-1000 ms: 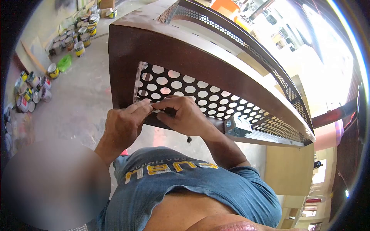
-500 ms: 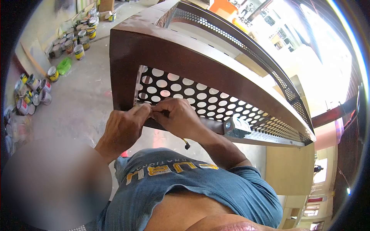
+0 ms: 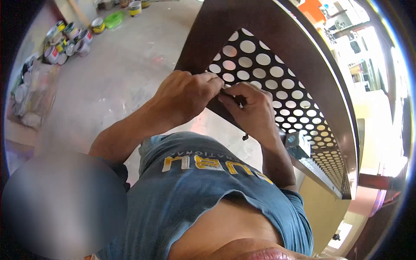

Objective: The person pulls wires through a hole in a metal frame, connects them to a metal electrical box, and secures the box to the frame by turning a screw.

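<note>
A dark brown frame (image 3: 303,47) surrounds a black panel with round holes (image 3: 271,71). At the panel's lower left corner my left hand (image 3: 190,93) and my right hand (image 3: 253,104) meet, fingertips pinched close together. Something small and pale shows between them, too small to name. Both hands are closed. On the frame's lower edge, beside my right forearm, sits a grey and white device with a round lens (image 3: 292,139). A short dark cable end (image 3: 245,137) hangs below my right hand.
Several paint cans (image 3: 82,47) stand on the grey floor at the upper left, near a green object (image 3: 114,20). Clear plastic wrapping (image 3: 39,93) lies at the left edge. A pale wooden board (image 3: 318,203) is below the frame's right end. An orange object (image 3: 313,11) shows at the top.
The view has turned and shifted, so the frame appears more steeply slanted and farther right. My two hands are still together at the panel's lower left corner.
</note>
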{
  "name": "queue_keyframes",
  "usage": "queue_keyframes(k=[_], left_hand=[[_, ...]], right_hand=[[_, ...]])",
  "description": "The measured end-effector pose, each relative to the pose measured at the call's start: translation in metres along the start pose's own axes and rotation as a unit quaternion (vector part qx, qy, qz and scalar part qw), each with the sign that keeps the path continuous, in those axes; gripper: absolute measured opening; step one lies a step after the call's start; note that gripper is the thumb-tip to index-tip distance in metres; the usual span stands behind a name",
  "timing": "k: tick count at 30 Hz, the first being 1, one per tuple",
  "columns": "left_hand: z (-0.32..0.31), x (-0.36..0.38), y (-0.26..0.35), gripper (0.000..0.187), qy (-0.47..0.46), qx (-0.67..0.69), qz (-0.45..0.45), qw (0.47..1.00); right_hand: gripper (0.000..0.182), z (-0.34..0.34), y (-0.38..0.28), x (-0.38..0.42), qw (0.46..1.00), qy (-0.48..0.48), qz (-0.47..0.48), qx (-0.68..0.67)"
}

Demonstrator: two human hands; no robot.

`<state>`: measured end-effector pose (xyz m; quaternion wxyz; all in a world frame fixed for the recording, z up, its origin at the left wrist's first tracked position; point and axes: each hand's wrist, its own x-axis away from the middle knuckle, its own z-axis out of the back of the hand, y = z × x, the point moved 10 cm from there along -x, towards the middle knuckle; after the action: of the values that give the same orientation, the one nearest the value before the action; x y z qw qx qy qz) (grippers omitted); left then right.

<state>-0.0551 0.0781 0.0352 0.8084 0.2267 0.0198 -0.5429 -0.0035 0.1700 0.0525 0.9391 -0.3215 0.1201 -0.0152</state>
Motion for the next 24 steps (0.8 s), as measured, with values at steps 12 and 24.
queue_keyframes(k=[12,24], left_hand=[[0.001,0.004,0.009,0.029,0.040,-0.099,-0.049,0.993],[0.002,0.015,0.011,0.036,0.127,-0.173,-0.103,0.971]], right_hand=[[0.024,-0.004,0.002,0.000,0.999,-0.007,-0.035,-0.003],[0.019,-0.006,-0.009,-0.005,0.999,0.020,-0.016,0.031]])
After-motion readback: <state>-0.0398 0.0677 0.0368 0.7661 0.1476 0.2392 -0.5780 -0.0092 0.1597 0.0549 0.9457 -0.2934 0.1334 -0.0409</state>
